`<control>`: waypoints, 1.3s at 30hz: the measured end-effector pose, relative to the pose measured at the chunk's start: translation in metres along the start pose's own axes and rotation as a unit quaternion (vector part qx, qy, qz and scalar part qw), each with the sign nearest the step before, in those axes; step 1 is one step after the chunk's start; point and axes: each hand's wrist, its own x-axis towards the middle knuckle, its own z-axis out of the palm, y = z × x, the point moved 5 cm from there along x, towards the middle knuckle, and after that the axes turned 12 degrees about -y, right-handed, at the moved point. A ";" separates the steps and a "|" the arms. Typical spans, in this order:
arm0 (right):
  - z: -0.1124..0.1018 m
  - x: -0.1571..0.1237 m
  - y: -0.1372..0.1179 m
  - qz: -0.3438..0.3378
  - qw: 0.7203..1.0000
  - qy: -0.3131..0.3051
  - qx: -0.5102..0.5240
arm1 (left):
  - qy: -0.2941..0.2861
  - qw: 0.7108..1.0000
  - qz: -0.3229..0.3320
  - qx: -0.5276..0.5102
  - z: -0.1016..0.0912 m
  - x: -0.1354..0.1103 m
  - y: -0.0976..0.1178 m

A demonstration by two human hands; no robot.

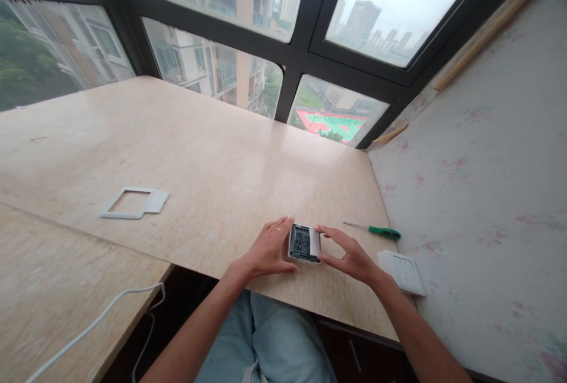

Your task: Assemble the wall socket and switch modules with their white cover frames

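Observation:
A wall switch (300, 244) with its dark inner face exposed lies on the table near the front edge. My left hand (268, 247) is closed against its left side, with the fingers at the far corner and the thumb at the near one. A narrow white rocker panel (314, 242) covers the right part of the switch. My right hand (348, 253) pinches this panel at its far and near ends between finger and thumb. Whether the panel is seated in the switch or only resting on it, I cannot tell.
A white cover frame (155, 201) with a flat white piece at its right side lies to the left. A green-handled screwdriver (384, 232) lies at the right, near a white socket box (402, 272) by the wall. A white cable (95, 321) crosses the lower left.

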 end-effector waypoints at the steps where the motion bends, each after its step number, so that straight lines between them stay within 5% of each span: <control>1: 0.000 -0.001 0.001 -0.003 1.000 0.008 0.005 | 0.001 1.000 0.001 -0.005 0.002 0.004 0.000; 13: 0.016 -0.019 0.021 0.003 0.986 0.050 0.162 | 0.082 0.978 0.028 -0.192 0.002 0.011 0.011; 28: 0.034 -0.029 0.041 -0.013 0.957 0.092 0.276 | 0.118 0.976 0.023 -0.180 0.015 0.019 0.025; 39: 0.021 -0.018 0.032 -0.046 0.980 0.066 0.180 | 0.116 0.981 0.016 -0.156 0.015 0.012 0.025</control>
